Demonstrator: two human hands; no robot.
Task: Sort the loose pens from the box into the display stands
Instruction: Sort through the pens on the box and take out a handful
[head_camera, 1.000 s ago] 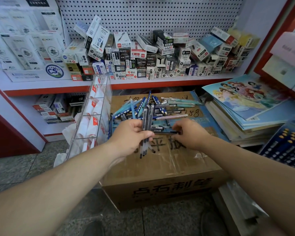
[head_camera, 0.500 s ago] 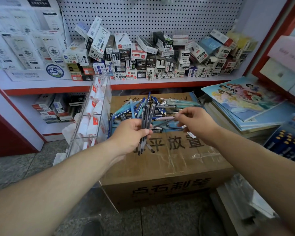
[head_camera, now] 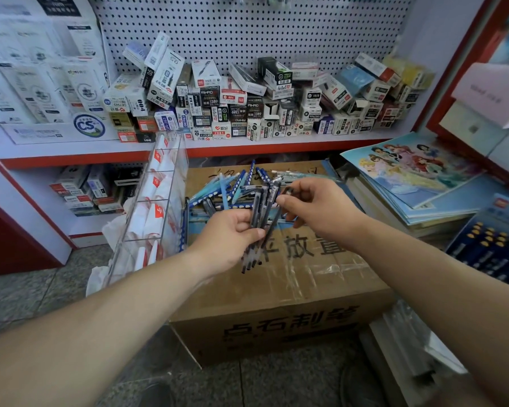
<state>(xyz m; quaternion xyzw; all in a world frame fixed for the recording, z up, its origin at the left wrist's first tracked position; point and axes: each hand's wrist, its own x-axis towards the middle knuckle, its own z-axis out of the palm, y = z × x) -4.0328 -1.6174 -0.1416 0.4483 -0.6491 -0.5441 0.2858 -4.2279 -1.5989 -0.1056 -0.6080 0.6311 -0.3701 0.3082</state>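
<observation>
**Dark pens gathered in one fist as sorting goes on at stationery shelf**

A person's left hand (head_camera: 228,233) grips a bundle of dark pens (head_camera: 260,205) above a taped cardboard carton (head_camera: 276,292), fingers and thumb curled tight around the middle of the barrels, tips pointing down toward the carton top; holding them upright in a fist appears to keep like pens together and frees the other hand to pick. The right hand (head_camera: 316,208) meets the top of the bundle with fingers curled, thumb and forefinger pinching what looks like a single dark pen (head_camera: 288,191); it is probably adding this one to the bundle. The loose pens (head_camera: 218,195), mostly blue and teal, lie heaped at the far end of the carton, just behind both hands; whether a shallow tray holds them cannot be told.

A clear tiered display stand (head_camera: 171,171) leans just beside the carton's left edge, its compartments showing white packets with red marks. Room is tight: the red-edged shelf (head_camera: 247,149) runs just behind the heap, and a stack of picture books (head_camera: 409,183) crowds the carton's right side; the easiest path for a loaded hand looks to be leftward over the carton's left edge toward the stand.
</observation>
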